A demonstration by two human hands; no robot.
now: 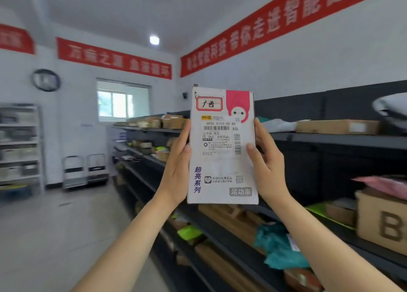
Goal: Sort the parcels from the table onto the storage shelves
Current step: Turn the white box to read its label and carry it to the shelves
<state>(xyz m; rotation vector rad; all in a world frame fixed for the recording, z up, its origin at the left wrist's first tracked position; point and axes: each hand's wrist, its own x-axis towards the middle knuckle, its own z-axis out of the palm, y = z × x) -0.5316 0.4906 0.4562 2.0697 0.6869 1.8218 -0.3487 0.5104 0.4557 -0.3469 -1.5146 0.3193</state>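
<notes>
The left hand (176,170) and the right hand (267,166) together make the grip; each is closed flat against one long edge of a white parcel (222,146), thumbs on the front face and fingers wrapped behind, so the parcel is pinched upright between the 2 palms, label toward the camera, at about head height. The parcel fills the gap between the hands, its lower corners near the heels of the palms and its top well above the fingertips (a red-bordered tag with handwritten characters sits at its upper left; a printed label below shows barcodes and the code G103).

Outward from there, the dark storage shelves (330,139) run along the right wall just behind the parcel; they already carry many parcels: a flat brown carton (337,127) on the upper level, a teal bag (279,247) lower down, a box marked B (383,223) at the right. No tabletop is in view, so how many remain to sort cannot be told; my judgement is that the job is well under way, with this parcel being read for its slot and not yet placed.
</notes>
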